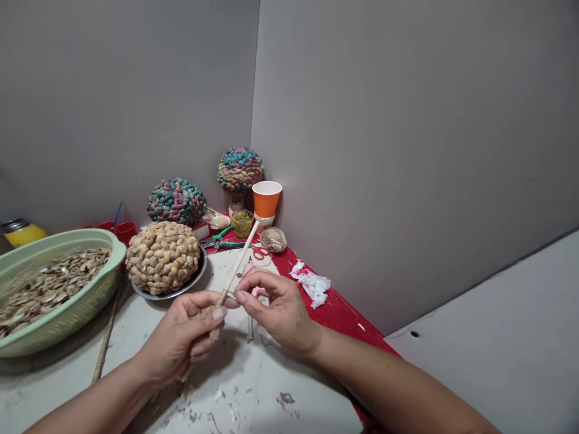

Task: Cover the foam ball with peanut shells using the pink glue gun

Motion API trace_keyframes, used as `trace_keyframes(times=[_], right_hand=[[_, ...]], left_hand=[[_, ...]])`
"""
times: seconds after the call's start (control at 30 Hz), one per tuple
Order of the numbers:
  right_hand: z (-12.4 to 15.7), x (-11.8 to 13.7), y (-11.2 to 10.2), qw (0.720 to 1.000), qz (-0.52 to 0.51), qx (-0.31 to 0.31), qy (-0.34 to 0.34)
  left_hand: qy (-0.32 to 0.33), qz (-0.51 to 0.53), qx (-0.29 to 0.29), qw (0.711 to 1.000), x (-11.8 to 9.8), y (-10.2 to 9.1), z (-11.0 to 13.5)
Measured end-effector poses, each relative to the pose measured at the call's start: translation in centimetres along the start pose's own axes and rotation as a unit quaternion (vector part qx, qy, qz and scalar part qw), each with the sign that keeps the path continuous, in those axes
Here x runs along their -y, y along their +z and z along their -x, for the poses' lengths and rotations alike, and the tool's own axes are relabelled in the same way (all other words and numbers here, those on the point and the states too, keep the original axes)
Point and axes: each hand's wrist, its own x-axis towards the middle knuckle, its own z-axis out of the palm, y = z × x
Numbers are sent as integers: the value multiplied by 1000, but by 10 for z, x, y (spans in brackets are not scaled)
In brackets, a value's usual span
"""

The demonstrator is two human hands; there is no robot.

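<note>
My left hand [192,328] is closed around a thin pale wooden stick [242,259], which slants up and away. Twine [222,298] is wound around the stick's lower part, beside my left thumb and fingers. Close to the stick on its right, my right hand [280,307] pinches with thumb and forefinger, on what looks like the loose end of the twine. The strand between the fingertips is barely visible. A ball of twine [274,240] lies farther back, near red-handled scissors [260,253].
At left stands a green basket [118,253] of shells; another wrapped stick [107,337] lies beside it. A peanut-shell ball [163,258] rests in a metal bowl [201,271]. Behind are coloured balls [176,201], an orange cup [265,202] and green-handled pliers [222,234]. White crumpled plastic [314,284] lies right.
</note>
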Motion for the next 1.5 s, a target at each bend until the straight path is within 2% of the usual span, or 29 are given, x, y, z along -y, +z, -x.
trace_keyframes(times=[0.13, 0.43, 1.13, 1.33, 1.5], right_hand=[[1, -1, 0, 1000, 5, -3, -8], [1, 0, -2, 1000, 21, 8, -5], [0, -2, 0, 1000, 10, -12, -7], [2, -3, 1, 999, 22, -31, -36], [3, -2, 1, 998, 35, -33, -31]], left_hand=[[36, -4, -11, 999, 2, 2, -2], [57, -16, -34, 998, 2, 4, -3], [55, -84, -23, 995, 8, -3, -5], [55, -73, -12, 996, 7, -1, -4], [42, -53, -4, 998, 5, 1, -3]])
